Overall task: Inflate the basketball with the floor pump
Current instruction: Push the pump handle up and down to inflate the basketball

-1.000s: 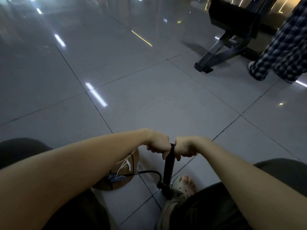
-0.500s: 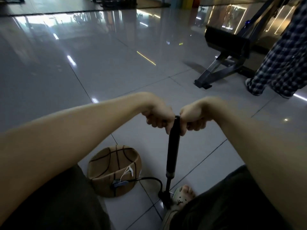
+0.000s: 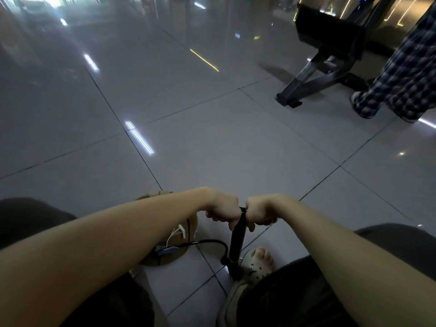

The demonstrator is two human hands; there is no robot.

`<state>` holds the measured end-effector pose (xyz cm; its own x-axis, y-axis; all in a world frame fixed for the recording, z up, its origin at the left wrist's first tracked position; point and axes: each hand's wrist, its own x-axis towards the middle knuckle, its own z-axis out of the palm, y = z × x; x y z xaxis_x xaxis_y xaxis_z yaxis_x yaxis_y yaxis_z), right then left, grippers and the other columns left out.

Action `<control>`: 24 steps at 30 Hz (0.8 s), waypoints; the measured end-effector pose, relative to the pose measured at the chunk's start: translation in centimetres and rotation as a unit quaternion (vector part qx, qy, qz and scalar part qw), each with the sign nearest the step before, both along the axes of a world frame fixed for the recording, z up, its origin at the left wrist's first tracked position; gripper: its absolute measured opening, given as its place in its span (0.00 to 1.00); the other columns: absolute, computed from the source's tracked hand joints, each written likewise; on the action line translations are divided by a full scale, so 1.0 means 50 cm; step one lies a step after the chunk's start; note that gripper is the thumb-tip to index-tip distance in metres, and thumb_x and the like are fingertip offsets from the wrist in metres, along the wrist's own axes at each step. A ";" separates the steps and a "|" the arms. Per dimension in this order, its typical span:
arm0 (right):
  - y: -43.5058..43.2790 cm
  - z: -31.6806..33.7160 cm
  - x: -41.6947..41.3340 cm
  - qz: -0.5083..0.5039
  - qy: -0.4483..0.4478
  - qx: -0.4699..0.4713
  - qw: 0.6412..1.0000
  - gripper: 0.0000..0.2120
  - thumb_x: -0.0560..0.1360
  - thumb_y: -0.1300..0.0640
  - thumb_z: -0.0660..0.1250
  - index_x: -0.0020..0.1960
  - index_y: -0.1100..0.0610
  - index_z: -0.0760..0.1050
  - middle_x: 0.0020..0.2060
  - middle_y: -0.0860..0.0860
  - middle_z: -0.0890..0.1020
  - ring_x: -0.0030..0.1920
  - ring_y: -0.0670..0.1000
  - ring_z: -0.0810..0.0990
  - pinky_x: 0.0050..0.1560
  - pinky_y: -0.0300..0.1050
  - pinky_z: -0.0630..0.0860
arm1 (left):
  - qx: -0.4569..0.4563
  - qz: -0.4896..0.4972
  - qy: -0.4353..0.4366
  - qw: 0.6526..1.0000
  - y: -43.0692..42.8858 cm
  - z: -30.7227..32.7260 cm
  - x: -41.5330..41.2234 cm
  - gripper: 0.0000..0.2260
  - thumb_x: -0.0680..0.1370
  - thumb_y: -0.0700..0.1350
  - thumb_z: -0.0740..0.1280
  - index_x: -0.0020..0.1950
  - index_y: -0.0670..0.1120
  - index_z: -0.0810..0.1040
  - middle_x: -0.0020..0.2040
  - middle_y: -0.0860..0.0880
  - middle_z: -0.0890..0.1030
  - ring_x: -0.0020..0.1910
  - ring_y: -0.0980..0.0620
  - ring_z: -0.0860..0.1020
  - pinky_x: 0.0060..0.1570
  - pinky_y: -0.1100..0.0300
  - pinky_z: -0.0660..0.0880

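Both fists curl tight round the handle atop the floor pump (image 3: pixel 236 241): left hand (image 3: pixel 223 210) on one side, right hand (image 3: pixel 260 212) on the other, with the handle mostly hidden. The barrel stands near upright, its base beside a sandalled foot (image 3: pixel 258 263). A black hose (image 3: pixel 207 243) arcs left from the pump's base to the basketball (image 3: pixel 174 257) — on the tile just left of the pump, partly under the forearm. Far beyond the pump, to the right — a black bench frame (image 3: pixel 325 67) and plaid trouser legs (image 3: pixel 405 74).
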<state>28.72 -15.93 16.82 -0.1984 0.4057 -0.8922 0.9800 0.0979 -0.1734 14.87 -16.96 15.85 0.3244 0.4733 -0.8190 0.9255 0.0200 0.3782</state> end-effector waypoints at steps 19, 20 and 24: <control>0.065 0.084 0.000 -0.024 0.026 -0.002 0.999 0.06 0.72 0.67 0.68 0.38 0.60 0.74 0.25 0.51 0.65 0.25 0.50 0.59 0.30 0.42 0.56 | -0.018 0.002 -0.010 1.000 0.064 0.098 -0.009 0.10 0.73 0.38 0.70 0.35 0.45 0.72 0.28 0.49 0.65 0.26 0.50 0.60 0.29 0.57 0.57; 0.059 0.060 0.002 -0.020 0.024 0.001 1.000 0.05 0.72 0.67 0.68 0.39 0.61 0.74 0.26 0.52 0.65 0.26 0.50 0.60 0.29 0.43 0.57 | -0.015 -0.005 -0.010 1.000 0.059 0.076 -0.006 0.10 0.73 0.38 0.70 0.35 0.45 0.72 0.28 0.49 0.66 0.26 0.50 0.60 0.29 0.58 0.58; 0.032 -0.010 0.001 0.007 -0.004 0.001 1.000 0.05 0.73 0.65 0.69 0.40 0.61 0.74 0.28 0.54 0.67 0.27 0.51 0.63 0.31 0.44 0.61 | 0.005 -0.014 -0.003 1.000 0.035 -0.002 0.005 0.08 0.73 0.40 0.72 0.36 0.42 0.75 0.28 0.47 0.69 0.25 0.49 0.64 0.28 0.59 0.62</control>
